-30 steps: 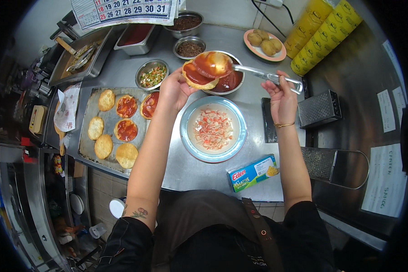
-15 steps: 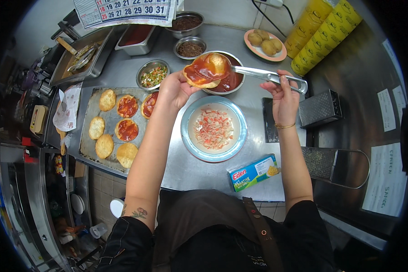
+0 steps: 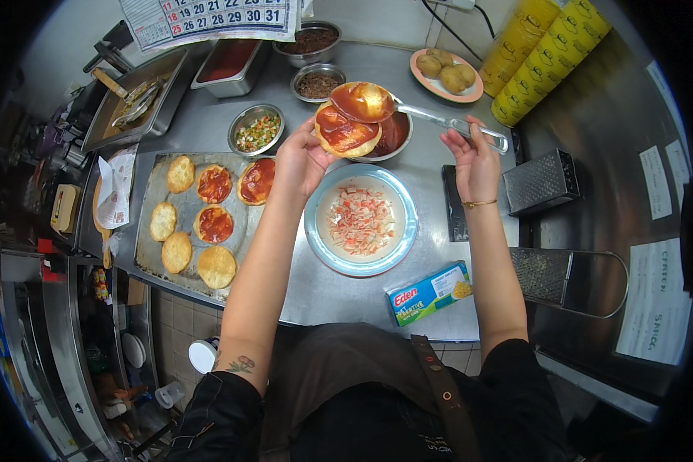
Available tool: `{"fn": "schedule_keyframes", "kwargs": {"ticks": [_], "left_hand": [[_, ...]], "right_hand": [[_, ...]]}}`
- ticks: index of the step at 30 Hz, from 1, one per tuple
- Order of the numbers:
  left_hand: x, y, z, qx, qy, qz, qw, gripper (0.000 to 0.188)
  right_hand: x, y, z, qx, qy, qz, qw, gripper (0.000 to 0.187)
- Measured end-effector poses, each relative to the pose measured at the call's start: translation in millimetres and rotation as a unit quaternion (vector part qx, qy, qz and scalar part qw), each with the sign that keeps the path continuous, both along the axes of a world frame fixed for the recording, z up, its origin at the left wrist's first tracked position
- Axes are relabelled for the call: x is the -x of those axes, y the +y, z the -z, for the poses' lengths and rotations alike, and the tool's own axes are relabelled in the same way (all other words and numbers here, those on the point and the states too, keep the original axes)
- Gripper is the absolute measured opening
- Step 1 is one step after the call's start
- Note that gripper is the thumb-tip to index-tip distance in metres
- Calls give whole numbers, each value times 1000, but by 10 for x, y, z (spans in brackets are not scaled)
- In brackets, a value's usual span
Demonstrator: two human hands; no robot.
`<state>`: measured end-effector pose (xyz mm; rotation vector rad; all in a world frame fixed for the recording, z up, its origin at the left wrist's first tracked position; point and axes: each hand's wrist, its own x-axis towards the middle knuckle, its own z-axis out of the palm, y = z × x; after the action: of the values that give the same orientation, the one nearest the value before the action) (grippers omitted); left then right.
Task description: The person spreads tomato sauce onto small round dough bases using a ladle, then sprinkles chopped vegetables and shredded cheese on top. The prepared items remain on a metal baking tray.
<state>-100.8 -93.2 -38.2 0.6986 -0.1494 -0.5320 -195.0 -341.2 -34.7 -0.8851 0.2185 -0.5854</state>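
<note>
My left hand point(image 3: 303, 159) holds up a small round pizza crust point(image 3: 348, 132) coated with red sauce, its fingers closed on the left edge. In my right hand point(image 3: 476, 158) is the handle of a metal ladle point(image 3: 361, 102); its sauce-smeared bowl lies over the far part of the crust. Just behind them stands a steel bowl of red sauce point(image 3: 393, 137), partly hidden by the crust and ladle. To the left, a baking tray point(image 3: 239, 225) carries several round crusts, some plain point(image 3: 216, 266) and some spread with sauce point(image 3: 213, 223).
Nearest my body are a blue-rimmed bowl of shredded crab sticks point(image 3: 362, 266) and a blue box point(image 3: 430, 293). Bowls of diced vegetables point(image 3: 256, 129) and dark mince point(image 3: 318, 82) stand behind. A potato plate point(image 3: 446, 75), yellow rolls point(image 3: 550, 61) and a box grater point(image 3: 541, 183) are at right.
The ladle's bowl has shifted slightly right and toward the far side, showing more of the sauced crust. My right hand has moved slightly left; the left hand still holds the crust.
</note>
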Motion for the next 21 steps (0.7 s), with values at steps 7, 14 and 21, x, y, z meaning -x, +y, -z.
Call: {"fn": "schedule_keyframes", "kwargs": {"ticks": [7, 14, 21], "left_hand": [[43, 38, -54, -15, -26, -1, 1000, 54], [29, 124, -36, -55, -56, -47, 996, 50], [112, 10, -252, -137, -52, -106, 983, 40]], "right_hand": [[-29, -67, -93, 22, 10, 16, 1000, 25], [77, 47, -265, 46, -13, 32, 998, 25], [303, 483, -372, 147, -31, 6, 989, 22]]}}
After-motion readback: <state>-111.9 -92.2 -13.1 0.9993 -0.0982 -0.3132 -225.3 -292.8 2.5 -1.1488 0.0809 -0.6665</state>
